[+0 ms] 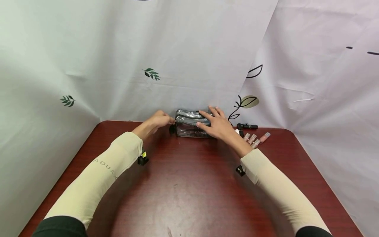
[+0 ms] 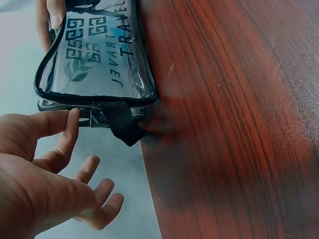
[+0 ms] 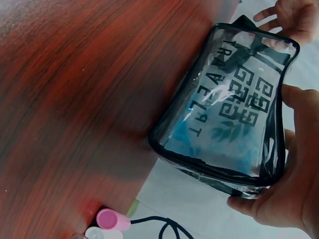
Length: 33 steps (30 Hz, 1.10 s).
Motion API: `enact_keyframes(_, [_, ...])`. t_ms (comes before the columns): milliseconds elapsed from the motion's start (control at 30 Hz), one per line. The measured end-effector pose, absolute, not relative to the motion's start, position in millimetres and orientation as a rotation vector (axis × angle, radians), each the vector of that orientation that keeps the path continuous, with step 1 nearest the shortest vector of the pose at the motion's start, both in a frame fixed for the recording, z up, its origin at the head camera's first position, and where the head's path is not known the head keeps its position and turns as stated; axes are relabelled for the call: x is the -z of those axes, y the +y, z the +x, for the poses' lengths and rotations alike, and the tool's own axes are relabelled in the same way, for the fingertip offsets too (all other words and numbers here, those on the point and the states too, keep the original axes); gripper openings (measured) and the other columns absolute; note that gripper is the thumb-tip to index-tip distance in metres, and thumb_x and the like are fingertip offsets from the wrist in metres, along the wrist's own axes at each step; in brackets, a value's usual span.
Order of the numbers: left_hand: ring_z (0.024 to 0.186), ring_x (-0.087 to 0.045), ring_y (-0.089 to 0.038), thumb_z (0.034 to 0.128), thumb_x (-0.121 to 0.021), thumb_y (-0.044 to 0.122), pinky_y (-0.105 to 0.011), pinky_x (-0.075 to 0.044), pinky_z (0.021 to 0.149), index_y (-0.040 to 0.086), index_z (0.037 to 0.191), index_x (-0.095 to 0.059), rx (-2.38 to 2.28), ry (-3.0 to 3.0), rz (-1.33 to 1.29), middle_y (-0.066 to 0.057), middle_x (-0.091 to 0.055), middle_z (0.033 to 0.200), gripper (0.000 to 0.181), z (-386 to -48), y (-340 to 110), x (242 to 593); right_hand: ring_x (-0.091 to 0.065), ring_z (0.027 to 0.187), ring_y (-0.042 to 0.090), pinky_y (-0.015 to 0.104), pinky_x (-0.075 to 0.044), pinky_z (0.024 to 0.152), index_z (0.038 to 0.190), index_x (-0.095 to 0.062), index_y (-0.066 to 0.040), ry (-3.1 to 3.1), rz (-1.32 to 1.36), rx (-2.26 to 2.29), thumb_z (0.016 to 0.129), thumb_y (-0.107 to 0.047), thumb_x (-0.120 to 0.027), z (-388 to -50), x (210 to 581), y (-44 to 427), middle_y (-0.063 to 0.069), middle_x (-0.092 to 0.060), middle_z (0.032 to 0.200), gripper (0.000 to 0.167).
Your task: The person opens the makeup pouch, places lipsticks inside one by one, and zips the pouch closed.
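Observation:
A clear toiletry pouch (image 1: 192,129) with black piping and "TRAVEL" lettering stands at the table's far edge. At its left end, my left hand (image 1: 161,119) pinches the zipper pull between thumb and index finger, the other fingers loose; the pull is mostly hidden. A black webbing loop (image 2: 121,122) sticks out beside those fingertips. My right hand (image 1: 218,125) holds the pouch across its top, thumb toward the front and fingers spread over the back. In the right wrist view the clear pouch wall (image 3: 219,114) shows a bluish tint.
Right of the pouch lie several small pinkish cosmetic tubes (image 1: 264,137) and black tubes (image 1: 250,126). A pink cap (image 3: 112,219) and a white one (image 3: 103,233) show in the right wrist view. A white printed curtain (image 1: 189,59) hangs behind the red-brown table (image 1: 183,187).

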State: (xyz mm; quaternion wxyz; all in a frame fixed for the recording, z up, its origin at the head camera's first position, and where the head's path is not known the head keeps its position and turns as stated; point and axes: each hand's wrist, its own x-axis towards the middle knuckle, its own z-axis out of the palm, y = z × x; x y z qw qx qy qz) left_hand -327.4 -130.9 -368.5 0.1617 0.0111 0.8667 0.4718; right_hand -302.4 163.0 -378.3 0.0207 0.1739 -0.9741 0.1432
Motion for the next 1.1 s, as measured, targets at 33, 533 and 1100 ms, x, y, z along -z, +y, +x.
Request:
enact_keyframes(33, [0.160,-0.052,-0.040,0.1092,-0.062,0.017,-0.053,-0.032,0.140,-0.007,0.137,-0.077,-1.342,2.472,0.031,-0.023,-0.065,0.161,0.040,-328,-131,368,-0.012,0.177,0.046,0.078,-0.038,0.128,0.178,-0.038,-0.035,-3.023,0.537,-0.442,0.111,-0.069,-0.053,-302,378,162,0.015,-0.018,0.190,0.077])
enact_keyframes(533, [0.165,-0.045,-0.038,0.1087,-0.064,0.017,-0.053,-0.034,0.139,-0.005,0.125,-0.084,-1.355,2.512,0.039,-0.017,-0.061,0.167,0.034,-330,-130,361,-0.011,0.177,0.048,0.077,-0.041,0.127,0.178,-0.041,-0.031,-3.048,0.499,-0.430,0.111,-0.069,-0.054,-304,377,160,0.017,-0.019,0.190,0.078])
enact_keyframes(1100, [0.171,-0.036,-0.039,0.1099,-0.065,0.020,-0.056,-0.029,0.141,-0.005,0.128,-0.082,-1.412,2.519,0.065,-0.018,-0.051,0.175,0.036,-327,-133,342,-0.019,0.174,0.051,0.074,-0.041,0.128,0.175,-0.046,-0.028,-3.006,0.513,-0.325,0.109,-0.068,-0.057,-302,379,154,0.020,-0.028,0.187,0.077])
